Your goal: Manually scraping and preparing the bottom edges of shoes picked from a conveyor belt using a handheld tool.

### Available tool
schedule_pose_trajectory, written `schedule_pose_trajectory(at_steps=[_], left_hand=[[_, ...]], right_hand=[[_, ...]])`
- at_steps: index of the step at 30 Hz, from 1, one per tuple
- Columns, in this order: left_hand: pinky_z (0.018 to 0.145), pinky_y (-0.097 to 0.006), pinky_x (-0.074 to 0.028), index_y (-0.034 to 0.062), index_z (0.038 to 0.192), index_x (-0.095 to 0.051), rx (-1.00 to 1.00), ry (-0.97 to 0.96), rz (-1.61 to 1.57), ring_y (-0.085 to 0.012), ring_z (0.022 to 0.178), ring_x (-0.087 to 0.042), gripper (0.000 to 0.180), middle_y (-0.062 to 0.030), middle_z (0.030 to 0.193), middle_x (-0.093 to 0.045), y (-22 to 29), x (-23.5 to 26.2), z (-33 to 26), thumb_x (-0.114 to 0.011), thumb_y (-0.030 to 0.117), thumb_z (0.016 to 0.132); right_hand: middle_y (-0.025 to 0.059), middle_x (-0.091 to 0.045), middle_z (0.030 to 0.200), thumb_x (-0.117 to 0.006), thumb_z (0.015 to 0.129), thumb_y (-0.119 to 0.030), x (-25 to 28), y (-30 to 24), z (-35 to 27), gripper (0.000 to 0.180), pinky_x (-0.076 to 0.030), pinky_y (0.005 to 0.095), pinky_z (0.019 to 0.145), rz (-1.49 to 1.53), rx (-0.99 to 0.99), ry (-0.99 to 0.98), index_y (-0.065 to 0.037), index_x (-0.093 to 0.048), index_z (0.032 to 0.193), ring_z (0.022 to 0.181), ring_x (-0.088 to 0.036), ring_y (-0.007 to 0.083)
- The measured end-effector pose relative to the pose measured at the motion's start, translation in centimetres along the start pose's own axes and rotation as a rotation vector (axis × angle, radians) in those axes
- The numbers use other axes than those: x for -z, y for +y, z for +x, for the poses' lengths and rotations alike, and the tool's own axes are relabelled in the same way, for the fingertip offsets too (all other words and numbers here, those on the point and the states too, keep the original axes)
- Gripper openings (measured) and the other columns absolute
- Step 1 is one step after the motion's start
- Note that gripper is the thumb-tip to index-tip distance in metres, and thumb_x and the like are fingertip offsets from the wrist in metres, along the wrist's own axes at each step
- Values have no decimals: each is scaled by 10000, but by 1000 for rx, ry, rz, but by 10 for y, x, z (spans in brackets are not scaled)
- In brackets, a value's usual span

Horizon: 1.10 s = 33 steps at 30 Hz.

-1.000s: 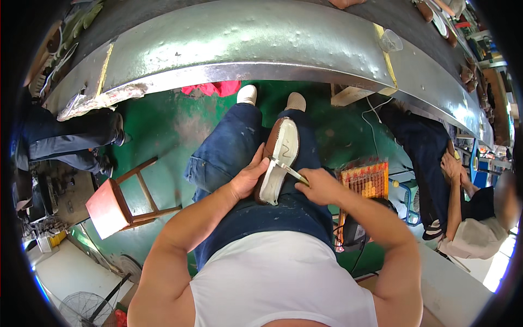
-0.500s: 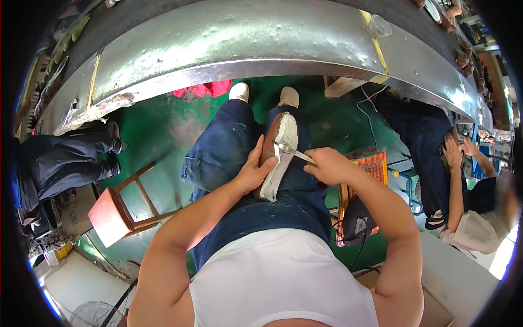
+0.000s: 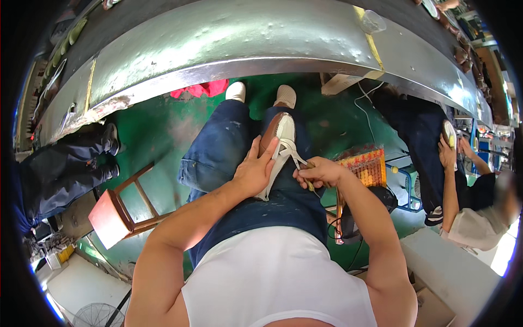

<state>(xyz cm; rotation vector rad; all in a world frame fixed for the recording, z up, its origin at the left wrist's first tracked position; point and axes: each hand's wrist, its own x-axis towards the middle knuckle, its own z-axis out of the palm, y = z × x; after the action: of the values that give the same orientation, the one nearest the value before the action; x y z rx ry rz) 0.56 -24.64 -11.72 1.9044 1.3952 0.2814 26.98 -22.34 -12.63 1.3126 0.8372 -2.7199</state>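
A brown shoe [image 3: 267, 140] lies across my right thigh with its pale underside up. Its toe points away from me. My left hand [image 3: 255, 170] grips it from the left side, fingers along its edge. A whitish strip [image 3: 289, 148] stands partly off the underside and stretches toward my right hand [image 3: 321, 172]. My right hand is closed round a slim hand tool [image 3: 311, 186] with a yellowish handle; its exact kind is unclear. Whether those fingers also pinch the strip's end cannot be told.
A metal-topped bench [image 3: 218, 43] runs ahead, with a clear cup [image 3: 372, 22] on it. Left stands a reddish stool [image 3: 111, 218]; right, a beaded seat mat [image 3: 365, 169] and a black mesh bag [image 3: 362, 218]. A co-worker [image 3: 474, 201] sits at the right, another person's legs [image 3: 65, 169] at the left.
The tool's metal head has come off the shoe's underside, and my right hand has turned and drawn in closer. The whitish strip now stands away from the shoe. My left hand has shifted slightly forward.
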Motion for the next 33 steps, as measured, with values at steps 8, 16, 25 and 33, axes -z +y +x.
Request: schedule_pose_trajectory(at_steps=[8, 16, 25, 33], left_hand=[[906, -499, -523, 302, 1547, -252, 80, -78, 31, -497, 1036, -620, 579, -339, 1477, -305, 3, 9, 4, -434, 266, 998], [892, -488, -533, 339, 1550, -227, 61, -190, 94, -486, 1018, -639, 586, -373, 1501, -258, 3, 13, 8, -422, 272, 1001], [991, -483, -471, 18, 1552, -56, 151, -28, -63, -499, 1195, -532, 777, -331, 1549, -213, -6, -11, 0, -480, 354, 994], [1161, -443, -284, -88, 1520, 11, 268, -97, -181, -457, 1428, -271, 926, -319, 1568, -176, -10, -14, 3, -550, 398, 965]], right_hand=[[125, -687, 972, -587, 976, -240, 9, -29, -34, 357, -593, 310, 577, -249, -9, 74, 65, -587, 1162, 893, -701, 193], [274, -644, 789, -458, 1017, -375, -36, -68, 8, 492, -504, 474, 740, -983, 268, 595, 76, -592, 873, 779, -624, 471], [271, -663, 828, -463, 1019, -370, -42, -43, 8, 465, -508, 492, 762, -955, 446, 617, 63, -590, 911, 826, -651, 448], [263, -672, 922, -457, 1018, -369, -61, -16, 2, 441, -508, 508, 810, -1247, 320, 645, 43, -606, 969, 900, -647, 443]])
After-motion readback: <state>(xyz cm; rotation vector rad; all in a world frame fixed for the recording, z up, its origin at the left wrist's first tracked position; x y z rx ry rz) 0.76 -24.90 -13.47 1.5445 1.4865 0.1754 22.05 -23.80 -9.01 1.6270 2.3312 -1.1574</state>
